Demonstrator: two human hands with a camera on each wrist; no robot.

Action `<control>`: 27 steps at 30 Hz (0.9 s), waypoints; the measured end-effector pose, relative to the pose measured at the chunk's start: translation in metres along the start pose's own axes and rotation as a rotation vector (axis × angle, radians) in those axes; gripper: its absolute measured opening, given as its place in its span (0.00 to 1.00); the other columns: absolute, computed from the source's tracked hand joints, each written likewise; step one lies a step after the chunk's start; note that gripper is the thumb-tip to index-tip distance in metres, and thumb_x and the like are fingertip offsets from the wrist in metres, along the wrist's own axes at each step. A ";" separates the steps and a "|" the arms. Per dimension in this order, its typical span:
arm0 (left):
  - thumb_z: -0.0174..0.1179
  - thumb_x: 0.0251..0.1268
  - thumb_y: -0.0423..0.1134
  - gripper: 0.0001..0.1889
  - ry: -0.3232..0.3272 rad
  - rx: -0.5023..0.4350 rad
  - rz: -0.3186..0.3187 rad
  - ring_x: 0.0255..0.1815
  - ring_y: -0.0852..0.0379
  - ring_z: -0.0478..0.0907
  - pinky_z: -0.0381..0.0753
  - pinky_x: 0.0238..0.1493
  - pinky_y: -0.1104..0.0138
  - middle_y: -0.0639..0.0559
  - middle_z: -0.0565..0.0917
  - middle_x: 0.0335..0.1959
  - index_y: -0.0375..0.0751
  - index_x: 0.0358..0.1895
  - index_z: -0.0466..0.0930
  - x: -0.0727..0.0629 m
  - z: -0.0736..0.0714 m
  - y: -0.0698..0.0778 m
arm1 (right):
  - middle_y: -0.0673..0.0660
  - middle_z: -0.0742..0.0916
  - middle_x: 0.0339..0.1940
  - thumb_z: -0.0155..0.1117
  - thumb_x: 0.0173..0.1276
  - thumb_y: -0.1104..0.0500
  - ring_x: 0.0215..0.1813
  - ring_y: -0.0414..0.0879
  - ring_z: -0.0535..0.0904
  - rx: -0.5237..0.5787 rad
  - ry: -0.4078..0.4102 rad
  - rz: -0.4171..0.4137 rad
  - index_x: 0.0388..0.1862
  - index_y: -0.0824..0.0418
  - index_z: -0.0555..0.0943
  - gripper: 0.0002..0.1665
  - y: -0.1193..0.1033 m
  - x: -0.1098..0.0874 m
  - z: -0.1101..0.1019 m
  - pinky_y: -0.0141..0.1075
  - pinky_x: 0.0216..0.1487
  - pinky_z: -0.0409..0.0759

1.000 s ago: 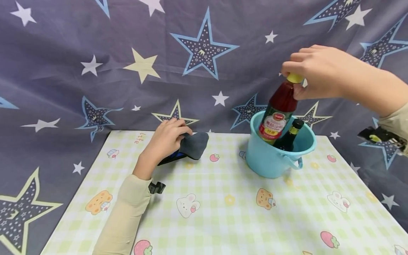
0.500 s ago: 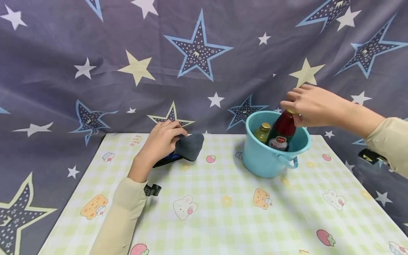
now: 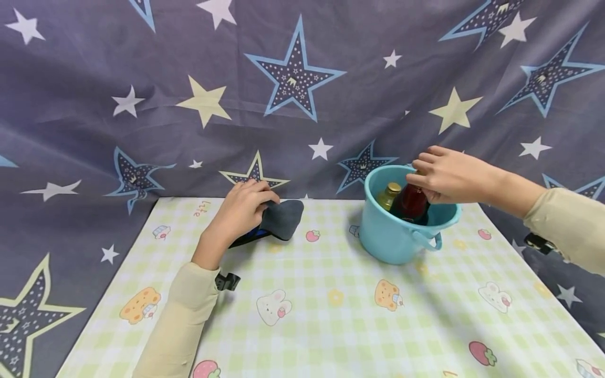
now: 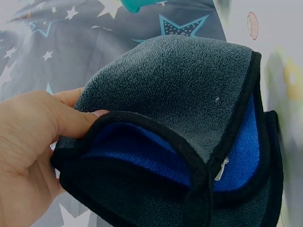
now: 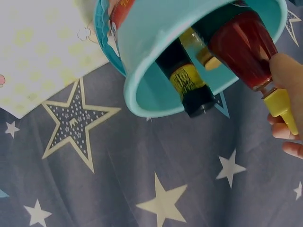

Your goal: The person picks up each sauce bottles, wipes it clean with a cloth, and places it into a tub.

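My right hand (image 3: 446,176) holds a red sauce bottle (image 3: 412,203) by its yellow cap (image 5: 280,105); the bottle's lower part is down inside a light blue bucket (image 3: 389,242). Beside it in the bucket stand a bottle with a gold cap (image 3: 389,195) and a dark bottle with a black cap (image 5: 187,80), seen in the right wrist view. At the back left of the table, my left hand (image 3: 241,208) pinches a folded grey cloth (image 3: 282,219) with black edging. Its blue inner side shows in the left wrist view.
A checked tablecloth (image 3: 321,315) with cartoon prints covers the table. Behind it hangs a dark curtain (image 3: 189,63) with stars, close to the table's back edge. The bucket's handle (image 3: 429,241) hangs at its front.
My right hand has come down with the red sauce bottle, which has sunk from above the rim into the bucket. The left hand keeps its hold on the cloth. The view has shifted slightly.
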State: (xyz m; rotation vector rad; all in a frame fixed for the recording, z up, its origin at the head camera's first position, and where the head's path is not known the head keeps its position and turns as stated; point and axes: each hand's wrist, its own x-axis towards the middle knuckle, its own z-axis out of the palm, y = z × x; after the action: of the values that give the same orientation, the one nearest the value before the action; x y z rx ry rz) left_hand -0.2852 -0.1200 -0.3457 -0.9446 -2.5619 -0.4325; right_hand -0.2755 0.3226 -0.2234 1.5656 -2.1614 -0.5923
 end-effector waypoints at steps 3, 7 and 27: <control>0.59 0.69 0.24 0.16 0.001 0.003 -0.001 0.43 0.49 0.75 0.74 0.52 0.52 0.50 0.84 0.43 0.48 0.47 0.90 -0.001 0.000 -0.001 | 0.57 0.79 0.28 0.63 0.52 0.64 0.33 0.52 0.70 -0.006 -0.020 -0.005 0.38 0.62 0.80 0.12 -0.004 0.002 0.007 0.45 0.38 0.68; 0.60 0.68 0.24 0.16 0.014 0.009 0.004 0.42 0.49 0.74 0.73 0.50 0.53 0.50 0.84 0.42 0.49 0.46 0.90 0.000 -0.002 -0.002 | 0.56 0.80 0.28 0.67 0.50 0.65 0.34 0.52 0.72 0.004 -0.035 -0.006 0.41 0.62 0.82 0.15 -0.008 0.005 0.015 0.45 0.38 0.69; 0.61 0.68 0.25 0.15 0.001 0.007 -0.003 0.42 0.49 0.74 0.73 0.48 0.55 0.51 0.84 0.44 0.49 0.46 0.90 0.001 -0.003 -0.004 | 0.55 0.83 0.35 0.72 0.54 0.65 0.36 0.51 0.74 0.049 -0.100 -0.028 0.44 0.59 0.82 0.17 -0.018 0.011 0.033 0.45 0.42 0.72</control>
State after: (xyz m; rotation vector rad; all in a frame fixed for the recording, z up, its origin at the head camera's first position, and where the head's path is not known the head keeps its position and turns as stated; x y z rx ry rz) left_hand -0.2872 -0.1236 -0.3428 -0.9374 -2.5623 -0.4242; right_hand -0.2823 0.3106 -0.2597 1.6268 -2.2461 -0.6445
